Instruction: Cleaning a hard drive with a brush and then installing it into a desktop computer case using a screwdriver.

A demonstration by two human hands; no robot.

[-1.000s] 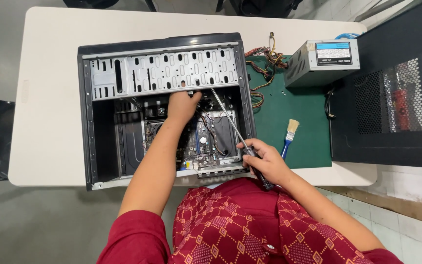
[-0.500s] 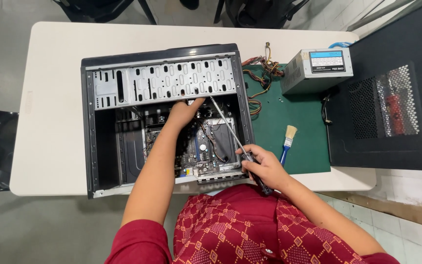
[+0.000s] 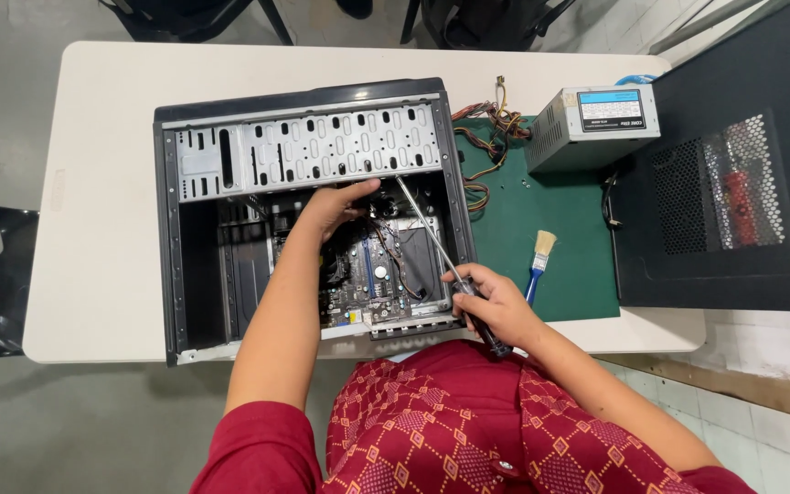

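A big white counter (image 3: 93, 183) holds an open black metal computer case (image 3: 308, 215) lying on its side. Inside it sits a green circuit board (image 3: 372, 274). The left hand (image 3: 336, 209) reaches deep into the case; I cannot tell if its fingers are apart or together. The right hand (image 3: 496, 306), at the near edge, has its fingers clamped on a long thin screwdriver with a black handle (image 3: 441, 261). The shaft slants up and away toward the left hand.
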